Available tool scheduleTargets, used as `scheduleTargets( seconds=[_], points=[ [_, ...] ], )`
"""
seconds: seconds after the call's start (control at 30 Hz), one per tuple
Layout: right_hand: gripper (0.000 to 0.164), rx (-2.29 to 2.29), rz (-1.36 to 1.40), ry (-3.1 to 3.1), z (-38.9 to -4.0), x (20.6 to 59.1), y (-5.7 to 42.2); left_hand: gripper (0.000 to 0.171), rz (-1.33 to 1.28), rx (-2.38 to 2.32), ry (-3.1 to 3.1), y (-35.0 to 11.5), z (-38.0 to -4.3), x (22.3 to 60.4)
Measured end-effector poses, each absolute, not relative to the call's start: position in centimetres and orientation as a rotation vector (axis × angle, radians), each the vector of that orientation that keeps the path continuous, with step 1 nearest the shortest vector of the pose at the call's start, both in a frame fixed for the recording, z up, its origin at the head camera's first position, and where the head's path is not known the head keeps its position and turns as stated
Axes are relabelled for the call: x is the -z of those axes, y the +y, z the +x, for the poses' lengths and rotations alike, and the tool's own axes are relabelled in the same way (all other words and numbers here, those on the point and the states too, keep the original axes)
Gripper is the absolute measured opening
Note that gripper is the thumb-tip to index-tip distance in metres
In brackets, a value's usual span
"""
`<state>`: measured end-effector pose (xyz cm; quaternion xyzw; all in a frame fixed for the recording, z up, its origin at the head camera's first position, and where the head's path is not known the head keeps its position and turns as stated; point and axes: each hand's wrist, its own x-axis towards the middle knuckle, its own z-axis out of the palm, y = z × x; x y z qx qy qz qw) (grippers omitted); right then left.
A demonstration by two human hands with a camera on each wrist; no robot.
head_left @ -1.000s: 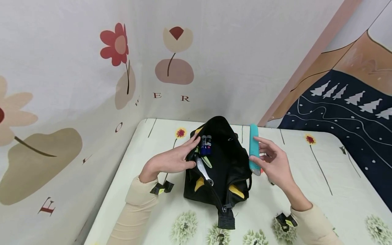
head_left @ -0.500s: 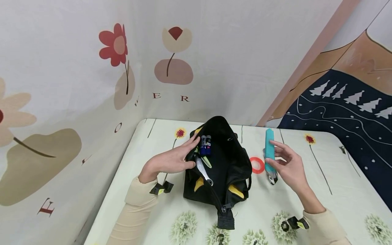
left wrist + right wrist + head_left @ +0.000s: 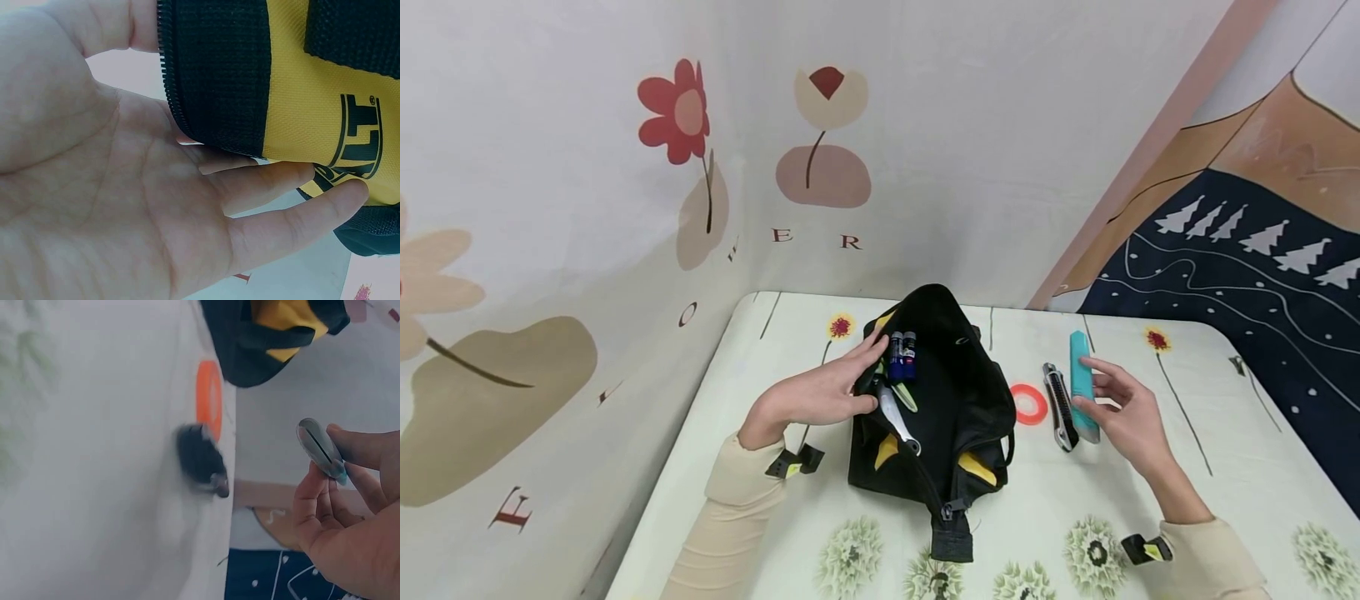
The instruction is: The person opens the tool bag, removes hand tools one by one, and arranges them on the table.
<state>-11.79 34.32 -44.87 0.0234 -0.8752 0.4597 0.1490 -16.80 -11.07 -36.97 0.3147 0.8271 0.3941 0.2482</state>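
Observation:
A black and yellow tool bag (image 3: 936, 475) stands unzipped on the table. My left hand (image 3: 820, 387) rests at its left rim, fingers nearly straight; in the left wrist view the palm faces the yellow outer side (image 3: 306, 94). My right hand (image 3: 1127, 412) pinches a long turquoise bar (image 3: 1081, 379) between thumb and fingertips, right of the bag. The bar's grey end (image 3: 319, 447) has a narrow slot. Left of the bar lies a black and silver utility knife (image 3: 1059, 407), and beside that an orange ring (image 3: 1028, 404).
Inside the bag are two small blue tubes (image 3: 902, 357) and a white-handled tool (image 3: 895, 417) with a hole at its end. The table (image 3: 1150, 475) has a flower-print cloth. Patterned walls (image 3: 962, 150) rise behind and to the left.
My right hand has moved the turquoise bar rightward, away from the bag. The orange ring and the utility knife have come into full view. My left hand stays at the rim.

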Motion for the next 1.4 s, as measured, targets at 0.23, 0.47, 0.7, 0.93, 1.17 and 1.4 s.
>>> scheduleTargets(
  seconds=[0.23, 0.47, 0.7, 0.93, 1.17, 1.4],
  points=[
    [0.061, -1.285, -0.003, -2.586, -12.0, 45.9, 35.8, 0.087, 0.854, -1.077, 2.253, -11.1, -16.7, 37.0],
    [0.061, -1.269, -0.083, -2.672, -12.2, 46.9, 36.7, 0.087, 0.853, -1.08, 2.252, -11.1, -16.8, 37.0],
    [0.06, -1.259, -0.14, -2.764, -12.5, 47.6, 37.6, 0.087, 0.856, -1.08, 2.256, -11.2, -16.8, 37.1],
    [0.06, -1.219, -0.177, -2.837, -12.6, 48.2, 38.2, 0.087, 0.865, -1.086, 2.249, -11.1, -16.8, 37.0],
    [0.059, -1.17, -0.185, -2.866, -12.6, 48.6, 38.2, 0.087, 0.877, -1.082, 2.253, -11.1, -16.9, 37.1],
    [0.059, -1.125, -0.179, -2.889, -12.7, 48.9, 38.3, 0.088, 0.88, -1.085, 2.252, -11.1, -16.9, 37.1]
  ],
)
